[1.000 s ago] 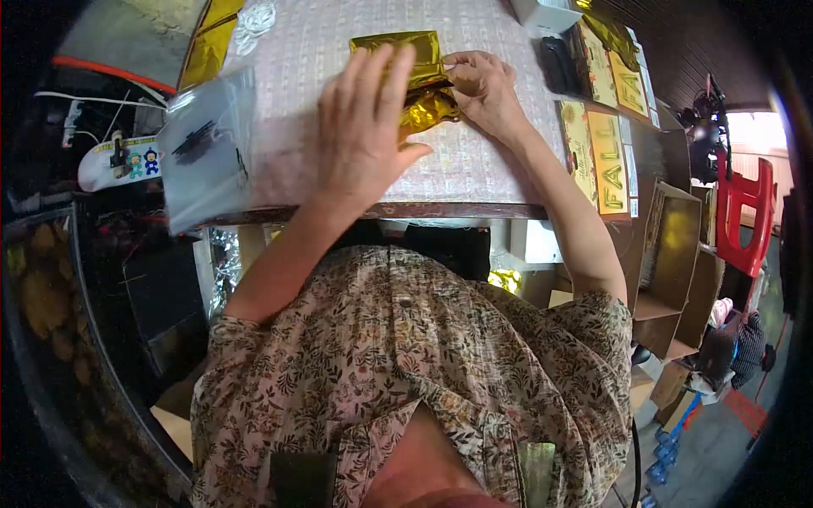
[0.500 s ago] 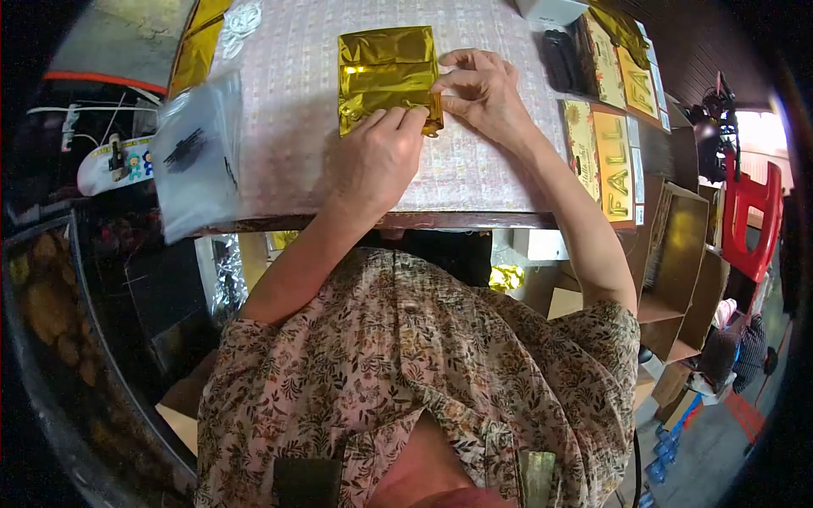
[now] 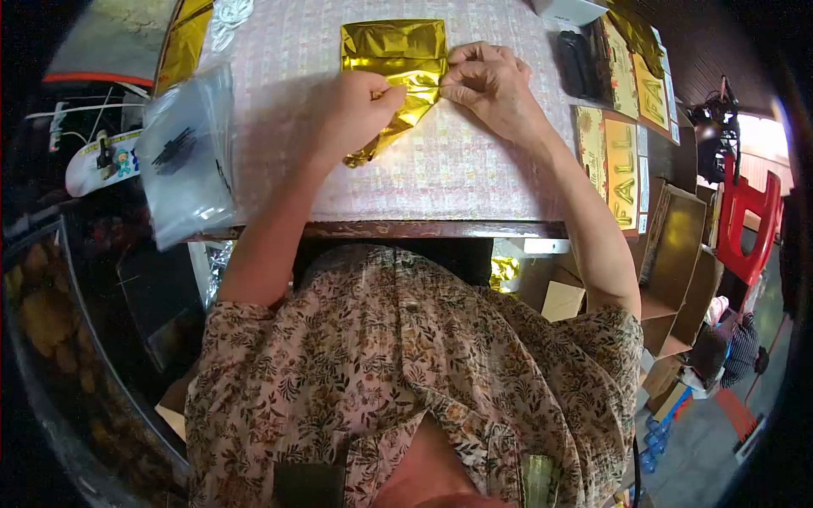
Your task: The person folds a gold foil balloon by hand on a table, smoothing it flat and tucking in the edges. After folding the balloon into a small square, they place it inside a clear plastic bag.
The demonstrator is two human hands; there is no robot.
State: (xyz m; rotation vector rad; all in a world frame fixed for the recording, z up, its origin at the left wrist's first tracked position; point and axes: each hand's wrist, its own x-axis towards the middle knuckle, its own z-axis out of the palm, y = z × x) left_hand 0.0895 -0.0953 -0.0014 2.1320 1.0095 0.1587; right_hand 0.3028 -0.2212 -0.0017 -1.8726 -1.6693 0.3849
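Observation:
A folded gold foil balloon (image 3: 394, 42) lies on the cloth-covered table in front of me, its lower part creased and turned up at an angle. My left hand (image 3: 360, 114) is closed over its lower left part, thumb and index finger together on the foil. At the right edge of the foil, my right hand (image 3: 491, 83) pinches the side between thumb and fingertips. The other fingers of the right hand are curled. My left hand hides part of the lower foil.
Clear plastic bags (image 3: 188, 157) lie at the table's left edge, near white string (image 3: 230, 19). On the right are printed FALL packages (image 3: 622, 173), a black object (image 3: 577, 63) and a white box (image 3: 569, 10). Cardboard boxes (image 3: 677, 245) and a red plastic chair (image 3: 749, 224) stand beyond.
My left hand has moved left, from lying on the lower foil to gripping it. The lower foil has lifted and skewed down to the left. My right hand still holds the right edge.

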